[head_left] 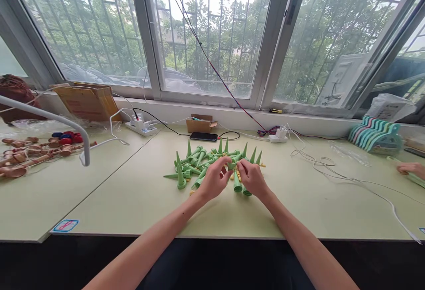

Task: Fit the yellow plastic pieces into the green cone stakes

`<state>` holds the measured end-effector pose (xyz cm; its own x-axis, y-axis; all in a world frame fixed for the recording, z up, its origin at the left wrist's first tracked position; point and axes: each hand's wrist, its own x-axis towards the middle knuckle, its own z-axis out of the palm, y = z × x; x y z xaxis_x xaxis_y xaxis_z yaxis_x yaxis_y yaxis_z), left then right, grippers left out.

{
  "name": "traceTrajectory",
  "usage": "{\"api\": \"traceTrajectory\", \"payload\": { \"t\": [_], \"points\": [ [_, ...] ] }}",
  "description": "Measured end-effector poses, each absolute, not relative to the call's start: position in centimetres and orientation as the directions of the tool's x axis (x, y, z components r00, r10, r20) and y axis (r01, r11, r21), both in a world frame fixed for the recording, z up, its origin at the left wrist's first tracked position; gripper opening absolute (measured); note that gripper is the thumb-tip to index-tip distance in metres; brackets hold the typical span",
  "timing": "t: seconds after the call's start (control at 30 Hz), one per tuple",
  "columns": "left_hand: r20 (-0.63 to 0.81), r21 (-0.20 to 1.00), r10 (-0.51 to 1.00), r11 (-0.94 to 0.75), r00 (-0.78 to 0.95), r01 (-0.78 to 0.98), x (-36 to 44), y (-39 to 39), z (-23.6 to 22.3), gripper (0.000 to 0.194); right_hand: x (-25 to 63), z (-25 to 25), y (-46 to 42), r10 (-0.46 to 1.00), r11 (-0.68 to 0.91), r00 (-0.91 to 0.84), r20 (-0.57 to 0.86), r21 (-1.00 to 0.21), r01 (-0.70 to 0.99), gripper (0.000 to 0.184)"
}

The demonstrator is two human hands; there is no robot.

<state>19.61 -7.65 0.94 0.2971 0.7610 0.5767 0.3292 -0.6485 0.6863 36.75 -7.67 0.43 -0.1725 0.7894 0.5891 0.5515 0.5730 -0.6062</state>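
A heap of several green plastic cone spikes (195,161) lies in the middle of the pale green table (139,201), some standing upright, some on their sides, with small yellow pieces among them. Both my hands meet over the heap's near side. My left hand (214,179) is closed with its fingers curled around a green cone spike (232,164). My right hand (252,177) pinches the same spike from the other side. More green spikes (237,184) lie just under my hands.
A black phone (203,136) and a small cardboard box (200,124) sit behind the heap, with a power strip (142,127) and cables. Wooden toys (26,152) lie at the left. Stacked coloured hangers (375,134) and another person's hand (411,168) are at the right.
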Motion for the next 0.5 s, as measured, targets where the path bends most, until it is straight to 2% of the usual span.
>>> {"api": "traceTrajectory", "payload": {
  "t": [0.27, 0.5],
  "points": [
    [0.633, 0.627, 0.714, -0.699, 0.298, 0.343, 19.64, -7.86, 0.91, 0.017, 36.63, 0.51, -7.76, 0.791, 0.578, -0.174, 0.586, -0.623, 0.528, 0.032],
    [0.623, 0.628, 0.722, -0.690, 0.299, 0.360, 19.64, -8.27, 1.28, 0.016, 36.68, 0.41, -7.67, 0.790, 0.581, -0.178, 0.587, -0.622, 0.525, 0.034]
  ]
}}
